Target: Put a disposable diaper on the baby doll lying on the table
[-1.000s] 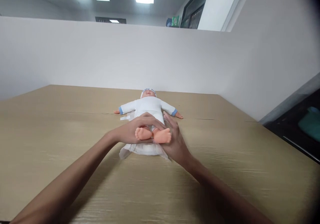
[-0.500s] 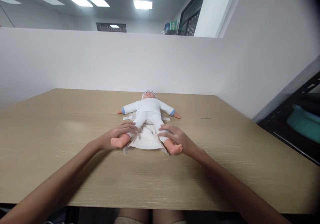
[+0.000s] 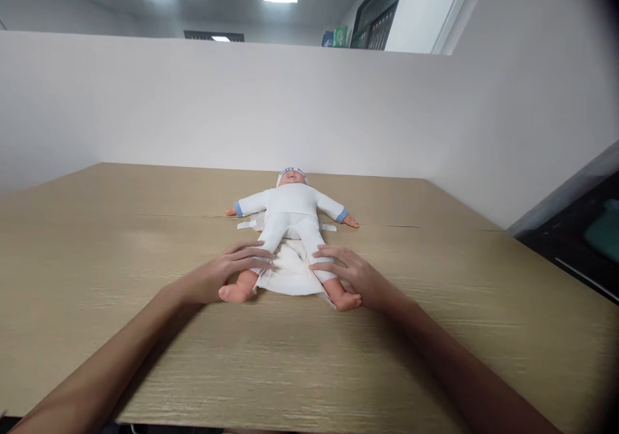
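Note:
A baby doll (image 3: 294, 203) in a white suit with blue cuffs and a white cap lies on its back, arms spread, feet toward me. Under its hips and between its legs is an unfolded white diaper (image 3: 290, 279), its tabs sticking out at both sides of the waist. My left hand (image 3: 231, 267) rests with fingers stretched over the doll's leg on the left. My right hand (image 3: 349, 270) lies likewise across the leg on the right, fingers apart. Neither hand wraps around anything; the thumbs are largely hidden.
The doll lies on a wide wooden table (image 3: 145, 247) with a seam across it. A white partition (image 3: 271, 105) rises behind the far edge. To the right stands a dark rack (image 3: 575, 227) with a green item (image 3: 602, 237) in it.
The view has tilted down a little. Both hands stay at the doll's legs, their fingers lying slightly further over them. The doll and diaper keep about the same pose.

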`<state>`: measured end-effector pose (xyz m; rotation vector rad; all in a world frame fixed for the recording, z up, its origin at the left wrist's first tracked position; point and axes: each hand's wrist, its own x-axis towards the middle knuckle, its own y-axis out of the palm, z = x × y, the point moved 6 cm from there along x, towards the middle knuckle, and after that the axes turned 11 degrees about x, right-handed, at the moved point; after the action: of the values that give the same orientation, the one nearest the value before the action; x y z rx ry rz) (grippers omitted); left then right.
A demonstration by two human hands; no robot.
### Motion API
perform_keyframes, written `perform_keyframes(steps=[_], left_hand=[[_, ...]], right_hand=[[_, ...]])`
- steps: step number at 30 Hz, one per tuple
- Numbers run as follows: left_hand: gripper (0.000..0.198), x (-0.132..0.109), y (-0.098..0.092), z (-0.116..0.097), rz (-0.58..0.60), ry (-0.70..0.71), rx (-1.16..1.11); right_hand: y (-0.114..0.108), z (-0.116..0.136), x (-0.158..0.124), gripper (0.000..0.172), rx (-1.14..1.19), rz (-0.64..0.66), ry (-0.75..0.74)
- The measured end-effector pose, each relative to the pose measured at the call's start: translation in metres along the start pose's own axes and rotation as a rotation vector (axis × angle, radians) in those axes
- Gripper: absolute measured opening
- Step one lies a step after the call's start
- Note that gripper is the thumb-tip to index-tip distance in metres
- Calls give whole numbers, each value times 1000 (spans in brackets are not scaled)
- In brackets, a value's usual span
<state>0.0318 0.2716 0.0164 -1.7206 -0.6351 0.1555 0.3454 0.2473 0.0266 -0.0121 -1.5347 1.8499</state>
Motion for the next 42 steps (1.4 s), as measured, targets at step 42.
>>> perform_keyframes(steps=[42], left_hand=[[15,38,-6,-32,-89,-333,174]], right_hand=[[9,28,17,34,-12,-115,357]])
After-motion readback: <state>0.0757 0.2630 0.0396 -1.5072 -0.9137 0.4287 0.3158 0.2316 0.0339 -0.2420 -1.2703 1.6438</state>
